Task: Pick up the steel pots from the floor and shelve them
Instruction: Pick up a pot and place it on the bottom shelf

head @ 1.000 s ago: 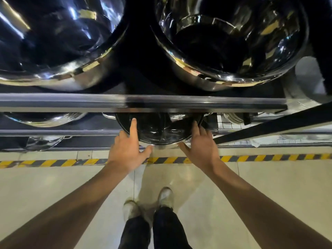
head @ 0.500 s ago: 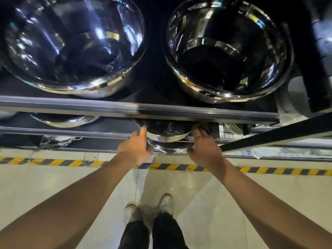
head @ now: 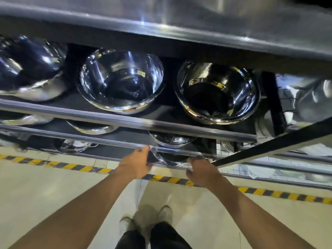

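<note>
At the near edge of the view, I saw two shoes (head: pixel 145 222) standing on the pale floor (head: pixel 45 194), with dark trouser legs below them. Both bare forearms reached forward over a yellow-and-black hazard stripe (head: pixel 172 179) that ran across the floor in front of the rack. The left hand (head: pixel 136 163) lay curled at the left side of a steel pot (head: pixel 172 159) on the lowest tier, fingers bent round its rim; whether it truly gripped the pot I could not tell through the blur. The right hand (head: pixel 202 170) lay at the pot's right side, fingers curled loosely, and its hold I likewise could not tell. The pot sat mostly hidden under the shelf rail (head: pixel 179 150). On the tier behind it, a second pot (head: pixel 172 140) showed between the rails. Farther up, two large steel bowls (head: pixel 122 83) stood side by side on a dark shelf, the right bowl (head: pixel 217 92) near a black upright post (head: pixel 273 103). A wide steel shelf edge (head: pixel 179 20) crossed the far top.
</note>
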A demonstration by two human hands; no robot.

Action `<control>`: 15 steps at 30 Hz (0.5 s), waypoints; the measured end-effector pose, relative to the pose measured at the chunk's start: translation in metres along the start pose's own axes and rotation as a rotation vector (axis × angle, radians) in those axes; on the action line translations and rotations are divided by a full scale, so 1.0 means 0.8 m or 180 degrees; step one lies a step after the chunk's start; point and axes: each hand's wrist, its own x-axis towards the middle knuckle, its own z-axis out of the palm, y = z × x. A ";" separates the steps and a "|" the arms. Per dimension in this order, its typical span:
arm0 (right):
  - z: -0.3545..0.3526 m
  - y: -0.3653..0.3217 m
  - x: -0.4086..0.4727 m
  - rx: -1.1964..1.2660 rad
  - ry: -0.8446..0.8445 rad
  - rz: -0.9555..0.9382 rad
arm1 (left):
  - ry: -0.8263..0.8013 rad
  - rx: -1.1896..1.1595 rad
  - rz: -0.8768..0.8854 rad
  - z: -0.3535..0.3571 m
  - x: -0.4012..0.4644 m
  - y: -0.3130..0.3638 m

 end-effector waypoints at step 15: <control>-0.136 -0.380 -0.142 -0.1436 0.0280 -0.2015 | 0.1124 -0.0739 -0.1605 -0.161 -0.380 -0.231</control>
